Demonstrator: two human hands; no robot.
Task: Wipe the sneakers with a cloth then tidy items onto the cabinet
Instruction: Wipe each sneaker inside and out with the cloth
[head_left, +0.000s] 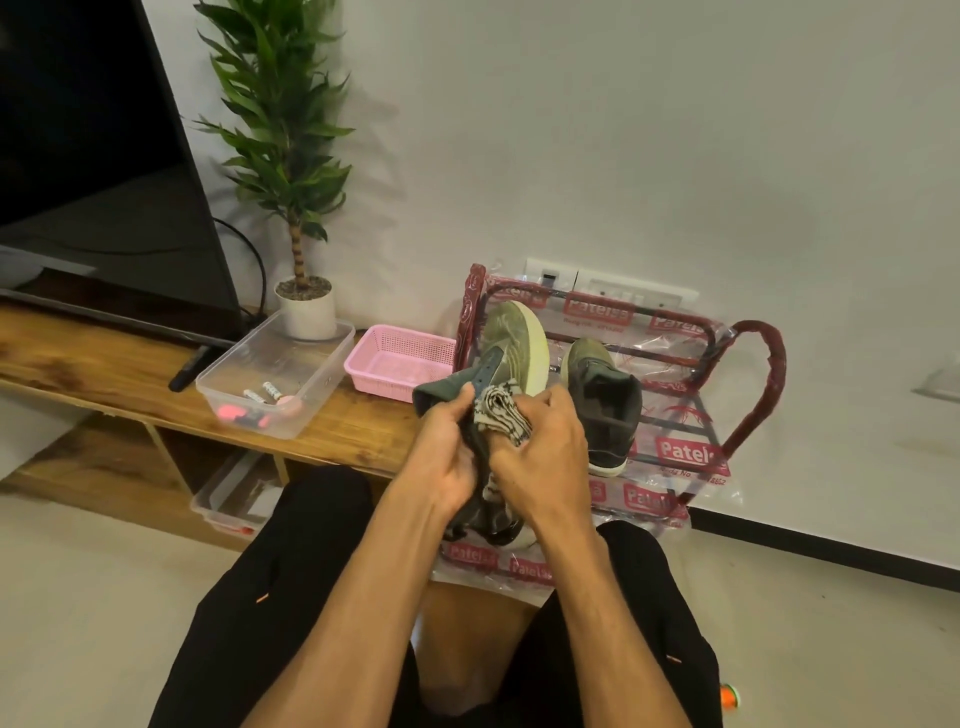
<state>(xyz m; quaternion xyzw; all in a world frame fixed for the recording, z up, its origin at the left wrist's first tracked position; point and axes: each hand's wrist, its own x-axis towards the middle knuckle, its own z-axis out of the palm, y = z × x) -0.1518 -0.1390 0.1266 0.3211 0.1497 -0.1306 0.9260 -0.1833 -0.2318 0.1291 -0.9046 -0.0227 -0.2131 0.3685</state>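
An olive-green sneaker (511, 343) with a pale sole is tilted on its side, toe away from me, in front of a red rack. My left hand (444, 457) grips its dark tongue and collar. My right hand (540, 457) presses a striped grey cloth (501, 413) against the shoe's opening. The second sneaker (602, 405) stands upright on the rack (748, 374), just right of my hands. The low wooden cabinet (104, 364) runs to the left.
On the cabinet stand a clear plastic box (311, 374) with small items, a pink basket (400, 364), a potted plant (306, 306) and a TV (104, 171). The rack is wrapped in printed plastic. My knees in black shorts are below.
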